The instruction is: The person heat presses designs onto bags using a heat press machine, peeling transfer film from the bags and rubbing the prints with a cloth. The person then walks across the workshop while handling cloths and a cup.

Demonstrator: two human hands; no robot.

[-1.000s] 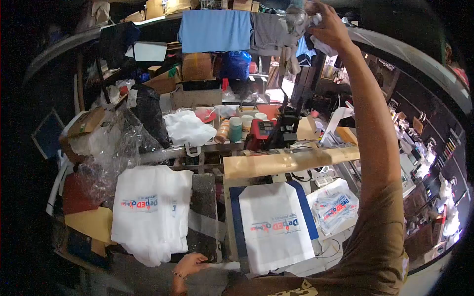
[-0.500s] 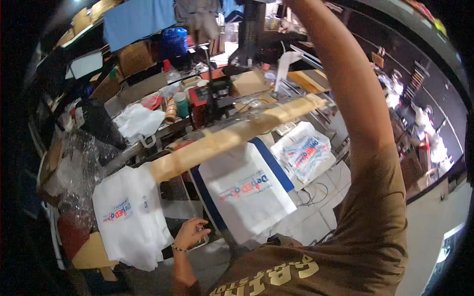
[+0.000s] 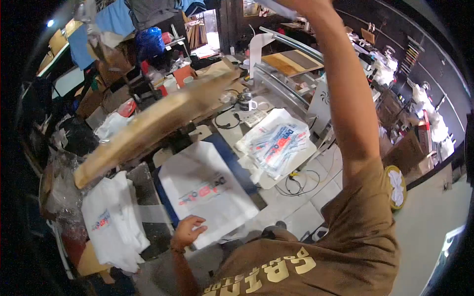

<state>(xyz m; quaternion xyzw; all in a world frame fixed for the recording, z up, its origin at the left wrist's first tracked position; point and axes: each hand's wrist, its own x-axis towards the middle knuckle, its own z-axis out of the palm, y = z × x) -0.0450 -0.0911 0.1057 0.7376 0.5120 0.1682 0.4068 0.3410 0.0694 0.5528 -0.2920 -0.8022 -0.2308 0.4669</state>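
Note:
My left hand [image 3: 189, 231] is over the lower left edge of a white fabric piece [image 3: 202, 167], fingers loosely bent and thumb apart. Whether it touches the cloth I cannot tell. The piece lies flat on a dark blue board [image 3: 224, 152] and bears red and blue lettering. My right hand [image 3: 316, 6] is raised at the top edge, partly cut off, closed around something. Beside its fingers shows a pale strip [image 3: 279, 8], too little to name. A long wooden bar [image 3: 158, 123], blurred by motion, slants above the board.
A pile of white fabric [image 3: 113, 222] lies on the left. Right of the board are more printed white pieces [image 3: 279, 143]. Behind them stand a mug [image 3: 246, 102] and a power strip [image 3: 254, 118]. Cables [image 3: 298, 185] trail at the right. Clear plastic [image 3: 64, 182] is heaped far left.
My left hand has come over the edge of the fabric piece on the board. The wooden bar has shifted left and tilted more steeply. The view has turned; my right arm stays raised.

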